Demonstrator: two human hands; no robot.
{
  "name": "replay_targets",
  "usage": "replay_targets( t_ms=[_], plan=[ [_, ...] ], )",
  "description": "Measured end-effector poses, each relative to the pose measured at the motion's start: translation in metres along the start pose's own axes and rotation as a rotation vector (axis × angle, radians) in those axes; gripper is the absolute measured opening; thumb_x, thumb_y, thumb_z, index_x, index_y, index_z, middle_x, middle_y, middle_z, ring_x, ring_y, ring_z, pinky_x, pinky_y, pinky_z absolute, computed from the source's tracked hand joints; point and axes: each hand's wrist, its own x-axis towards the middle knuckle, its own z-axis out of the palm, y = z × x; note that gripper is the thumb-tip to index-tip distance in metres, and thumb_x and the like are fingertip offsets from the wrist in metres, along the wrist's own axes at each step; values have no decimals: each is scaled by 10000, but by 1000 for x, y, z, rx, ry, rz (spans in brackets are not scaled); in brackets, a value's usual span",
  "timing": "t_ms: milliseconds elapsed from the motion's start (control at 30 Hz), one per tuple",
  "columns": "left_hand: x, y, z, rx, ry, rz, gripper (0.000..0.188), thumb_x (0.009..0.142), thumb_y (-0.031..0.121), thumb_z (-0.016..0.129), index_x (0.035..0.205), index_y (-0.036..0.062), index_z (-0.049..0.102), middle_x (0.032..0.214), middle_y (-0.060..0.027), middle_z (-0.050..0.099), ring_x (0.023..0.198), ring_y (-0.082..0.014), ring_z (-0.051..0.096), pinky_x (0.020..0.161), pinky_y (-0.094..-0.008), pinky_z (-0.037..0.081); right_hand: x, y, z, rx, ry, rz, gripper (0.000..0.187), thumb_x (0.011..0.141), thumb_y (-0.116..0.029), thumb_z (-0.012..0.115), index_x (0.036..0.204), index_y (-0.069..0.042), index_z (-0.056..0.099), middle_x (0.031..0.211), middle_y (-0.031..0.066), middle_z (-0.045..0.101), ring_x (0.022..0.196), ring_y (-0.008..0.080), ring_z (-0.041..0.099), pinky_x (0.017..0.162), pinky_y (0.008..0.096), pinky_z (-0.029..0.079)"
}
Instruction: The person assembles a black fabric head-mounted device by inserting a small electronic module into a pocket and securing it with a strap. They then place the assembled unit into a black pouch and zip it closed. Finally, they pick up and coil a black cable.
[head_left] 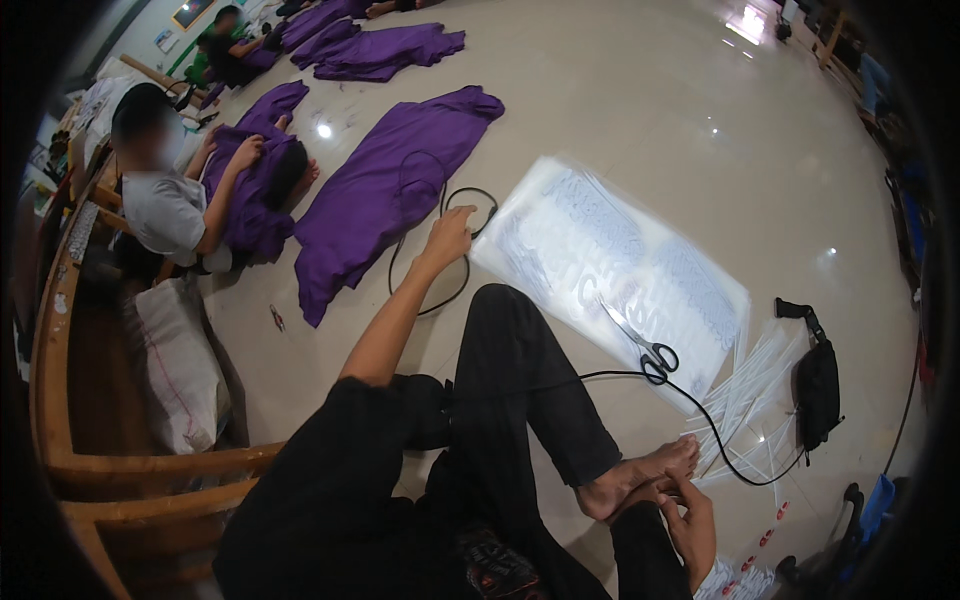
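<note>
My left hand reaches forward over a loop of black cable, close to the near-left corner of a stack of clear plastic bags with pale blue print. Its fingers look stretched out; no held thing shows. Low on the right, my right hand rests by my bare foot, its fingers apart and nothing in them. Scissors with black handles lie on the plastic stack, blades pointing away to the left. The cable also runs across my knee to the right.
Purple cloth lies beyond my left hand. On the left a person sits handling more purple cloth. White strips and a black pouch lie at right. A white sack stands by a wooden bench.
</note>
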Motion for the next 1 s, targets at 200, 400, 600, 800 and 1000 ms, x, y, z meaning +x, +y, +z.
replay_targets(
  t_ms=[200,400,600,800,1000],
  plan=[
    [32,-17,44,466,-284,-31,398,844,76,643,1237,28,605,1229,-166,656,1273,-345,575,1157,-642,315,-13,-8,-7,5,57,135,466,962,-29,656,1416,40,578,1065,168,740,964,214,690,907,334,543],
    [16,-43,6,297,-135,52,278,916,63,592,1185,7,549,1054,-222,690,1056,-369,684,1076,-579,422,-3,0,-4,26,24,69,443,952,-31,660,1385,41,600,1056,168,741,969,224,697,916,338,541],
    [69,57,-111,-585,255,37,165,1044,73,535,1190,28,474,791,-83,571,706,-175,575,625,-355,492,-7,-13,-4,-28,-38,15,415,926,-30,683,1323,61,611,1040,172,743,960,250,718,906,350,548],
    [61,259,-314,-867,-329,319,281,1080,243,574,1254,60,450,773,36,442,636,-47,428,562,-236,420,0,-83,-15,-303,121,-282,629,878,-32,724,1465,15,502,1227,223,688,1174,316,670,1027,410,493],
    [40,421,-346,-1392,-591,497,311,1090,345,556,1222,67,512,848,61,416,678,-28,356,594,-198,327,67,-166,-9,-23,259,-782,1038,858,-244,814,1648,-26,177,1661,225,289,1523,381,315,1247,481,240]
  ],
)
